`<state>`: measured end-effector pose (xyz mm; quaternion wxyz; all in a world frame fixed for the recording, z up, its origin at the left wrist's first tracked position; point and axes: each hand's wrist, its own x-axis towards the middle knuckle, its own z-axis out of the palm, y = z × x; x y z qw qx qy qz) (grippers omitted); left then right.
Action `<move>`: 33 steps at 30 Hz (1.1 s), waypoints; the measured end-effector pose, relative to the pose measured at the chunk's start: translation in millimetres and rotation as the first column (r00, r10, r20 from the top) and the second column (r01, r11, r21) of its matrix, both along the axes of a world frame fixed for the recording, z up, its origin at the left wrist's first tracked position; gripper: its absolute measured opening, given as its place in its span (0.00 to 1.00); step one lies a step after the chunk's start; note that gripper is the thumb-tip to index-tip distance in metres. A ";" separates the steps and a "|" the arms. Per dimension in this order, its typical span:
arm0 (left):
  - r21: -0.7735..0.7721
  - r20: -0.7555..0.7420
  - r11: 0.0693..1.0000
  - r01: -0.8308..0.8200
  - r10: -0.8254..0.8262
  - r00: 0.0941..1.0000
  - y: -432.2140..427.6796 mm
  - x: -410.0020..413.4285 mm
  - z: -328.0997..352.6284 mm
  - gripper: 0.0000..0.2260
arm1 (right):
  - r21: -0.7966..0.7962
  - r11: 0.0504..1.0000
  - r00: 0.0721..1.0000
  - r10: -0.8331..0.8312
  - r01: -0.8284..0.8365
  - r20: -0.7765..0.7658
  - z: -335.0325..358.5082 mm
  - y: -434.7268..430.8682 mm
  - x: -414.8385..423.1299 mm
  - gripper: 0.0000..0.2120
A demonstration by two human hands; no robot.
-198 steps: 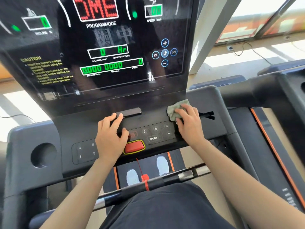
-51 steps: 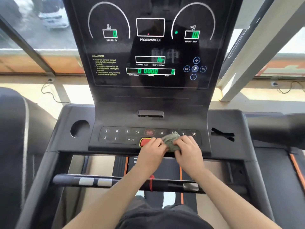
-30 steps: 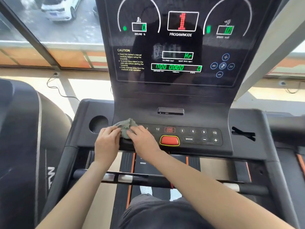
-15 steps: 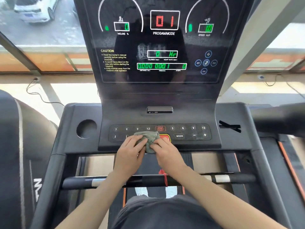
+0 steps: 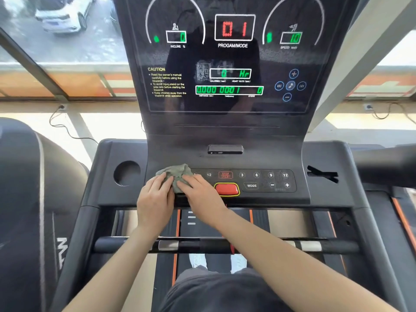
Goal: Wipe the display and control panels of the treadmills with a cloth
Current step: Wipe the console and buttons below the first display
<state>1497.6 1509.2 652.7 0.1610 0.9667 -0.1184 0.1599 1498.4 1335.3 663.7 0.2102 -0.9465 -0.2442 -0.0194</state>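
Observation:
A crumpled grey-green cloth lies on the left end of the treadmill's black control panel, covering the left buttons. My left hand holds the cloth's left side, its fingers bent over the cloth. My right hand presses the cloth's right side with nearly straight fingers, just left of the red stop button. Above stands the dark display, lit with green and red digits.
A round cup holder sits left of the cloth. A slot marks the console's right side. The black handlebar crosses under my forearms. Another treadmill's dark shroud stands at the left, with windows behind.
Both hands have slid the cloth left along the button row, from beside the red button to the panel's left end.

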 end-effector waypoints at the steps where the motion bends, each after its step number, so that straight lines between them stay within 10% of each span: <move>1: -0.013 0.011 1.000 0.001 0.000 1.000 -2.7 -1.9 -0.4 0.12 | 0.014 1.000 1.000 0.002 -0.002 0.005 -0.2 -3.0 -1.5 0.25; 16: -0.175 0.076 0.897 0.407 -0.400 0.913 -82.2 -28.2 -11.1 0.02 | 0.105 0.970 0.964 -0.233 0.221 0.125 -6.3 -97.1 -61.2 0.09; 23: -0.146 0.054 0.791 0.594 -0.593 0.803 -114.2 -13.7 -14.8 0.13 | 0.110 0.874 0.874 -0.481 0.473 0.072 2.1 -131.2 -73.5 0.07; 33: -0.092 0.020 0.830 0.549 -0.550 0.835 -211.6 -14.2 -12.4 0.12 | 0.119 0.814 0.813 -0.578 0.569 0.064 0.6 -210.3 -69.4 0.11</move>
